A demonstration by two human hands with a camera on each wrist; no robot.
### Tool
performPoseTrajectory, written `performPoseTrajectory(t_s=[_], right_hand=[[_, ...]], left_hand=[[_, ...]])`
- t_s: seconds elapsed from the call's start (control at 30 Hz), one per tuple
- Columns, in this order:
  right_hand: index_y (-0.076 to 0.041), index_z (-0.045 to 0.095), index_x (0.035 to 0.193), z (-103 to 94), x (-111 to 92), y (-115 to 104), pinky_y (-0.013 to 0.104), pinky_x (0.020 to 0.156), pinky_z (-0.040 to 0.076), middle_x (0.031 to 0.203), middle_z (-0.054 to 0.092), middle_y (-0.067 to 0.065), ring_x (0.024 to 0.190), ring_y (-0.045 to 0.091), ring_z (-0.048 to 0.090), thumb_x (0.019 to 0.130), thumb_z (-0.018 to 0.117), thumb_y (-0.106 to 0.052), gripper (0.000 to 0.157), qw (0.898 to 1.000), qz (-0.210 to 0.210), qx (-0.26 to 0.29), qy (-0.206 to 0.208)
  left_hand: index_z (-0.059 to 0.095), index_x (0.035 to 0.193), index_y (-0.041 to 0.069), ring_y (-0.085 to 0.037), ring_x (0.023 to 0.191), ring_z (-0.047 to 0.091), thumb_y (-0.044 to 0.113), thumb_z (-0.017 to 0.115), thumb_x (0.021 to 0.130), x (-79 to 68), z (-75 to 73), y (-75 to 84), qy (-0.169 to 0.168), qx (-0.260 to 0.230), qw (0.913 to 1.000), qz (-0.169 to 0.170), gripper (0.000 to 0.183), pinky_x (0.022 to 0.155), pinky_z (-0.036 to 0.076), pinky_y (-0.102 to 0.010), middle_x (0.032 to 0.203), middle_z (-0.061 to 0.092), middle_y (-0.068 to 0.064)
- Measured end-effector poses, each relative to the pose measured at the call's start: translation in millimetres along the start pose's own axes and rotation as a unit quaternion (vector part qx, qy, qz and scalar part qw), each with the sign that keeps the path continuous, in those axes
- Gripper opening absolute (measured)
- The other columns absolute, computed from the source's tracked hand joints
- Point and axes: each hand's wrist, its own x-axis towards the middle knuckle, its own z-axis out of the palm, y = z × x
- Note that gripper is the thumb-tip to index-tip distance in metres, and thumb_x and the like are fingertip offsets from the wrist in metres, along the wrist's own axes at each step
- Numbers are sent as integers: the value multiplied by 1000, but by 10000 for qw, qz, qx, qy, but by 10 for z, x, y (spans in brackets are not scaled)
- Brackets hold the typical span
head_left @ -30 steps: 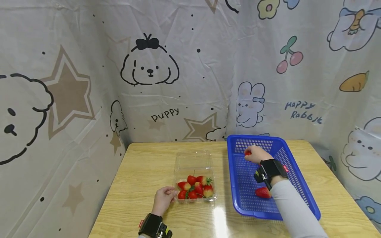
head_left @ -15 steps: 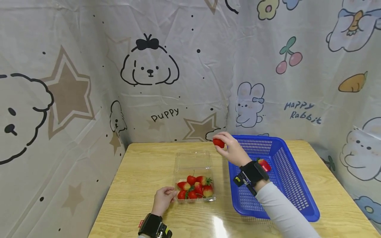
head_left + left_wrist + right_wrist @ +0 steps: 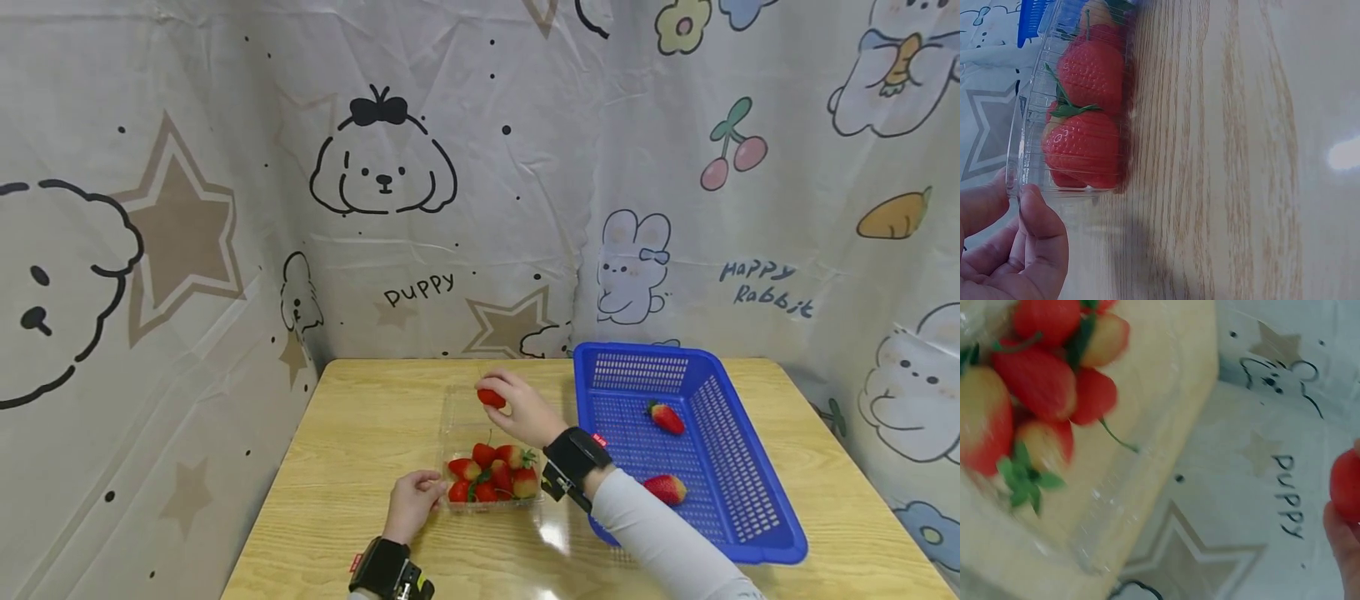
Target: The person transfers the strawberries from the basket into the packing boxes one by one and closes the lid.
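Observation:
My right hand [image 3: 528,411] holds a red strawberry [image 3: 491,398] between thumb and fingers, above the lid part of a clear plastic clamshell box [image 3: 491,506]. The same strawberry [image 3: 1346,484] shows at the right edge of the right wrist view. Several strawberries [image 3: 501,475], red with some pale yellow patches and green leaves, lie heaped in the box's front half. At the box's left side, my left hand [image 3: 411,502] pinches its rim; in the left wrist view, thumb and fingers [image 3: 1041,215] meet at the clear edge.
A blue plastic basket [image 3: 587,450] stands on the right of the wooden table [image 3: 360,417]. Inside it, one strawberry [image 3: 666,418] lies toward the back and another strawberry [image 3: 665,489] nearer the front. A printed curtain [image 3: 420,242] hangs behind and beside the table.
My right hand has lifted a strawberry out of the blue basket and carried it left, then down over the open lid of the clear box. The left hand has stayed at the box's rim.

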Motion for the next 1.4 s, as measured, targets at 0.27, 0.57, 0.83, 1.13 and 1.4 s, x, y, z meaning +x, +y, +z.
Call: performPoseTrajectory(t_s=[0.27, 0.57, 0.83, 1.13, 1.4], right_hand=[[-7, 60, 111, 426, -133, -27, 26, 79, 50, 112, 56, 10, 95, 19, 59, 81, 66, -7, 31, 9889, 193, -94, -1469], [-9, 63, 106, 697, -288, 3, 22, 77, 48, 101, 59, 5, 90, 16, 58, 79, 70, -13, 27, 9672, 421, -276, -2491], [-12, 64, 105, 832, -384, 63, 19, 76, 47, 98, 58, 1, 89, 11, 57, 79, 70, -13, 26, 9611, 397, -386, -2706], [-11, 63, 106, 740, -360, -41, 20, 77, 47, 97, 59, 2, 86, 12, 58, 81, 68, -12, 26, 9534, 569, -494, -2922], [-14, 63, 105, 804, -390, 31, 20, 77, 47, 96, 59, 0, 86, 10, 57, 81, 69, -15, 25, 9529, 522, -622, -2924]], left_hand=[[58, 102, -16, -17, 59, 59, 3, 64, 84, -2, -1, 12, 21, 22, 10000, -43, 27, 55, 53, -35, 69, 58, -7], [60, 101, -14, -18, 58, 58, 2, 64, 83, 15, 4, 20, 78, 70, 9999, -93, 24, 53, 51, -28, 66, 57, -3], [60, 101, -14, -19, 59, 58, 2, 63, 84, 24, 3, 3, 64, 68, 9999, -134, 24, 54, 51, -29, 67, 56, -4], [60, 102, -14, -17, 60, 59, 3, 63, 84, 26, 7, -15, 25, 78, 9998, -167, 25, 56, 52, -31, 68, 57, -5], [59, 104, -13, -17, 61, 59, 4, 63, 84, 25, 10, -13, -2, 71, 9997, -246, 26, 57, 53, -31, 69, 57, -6]])
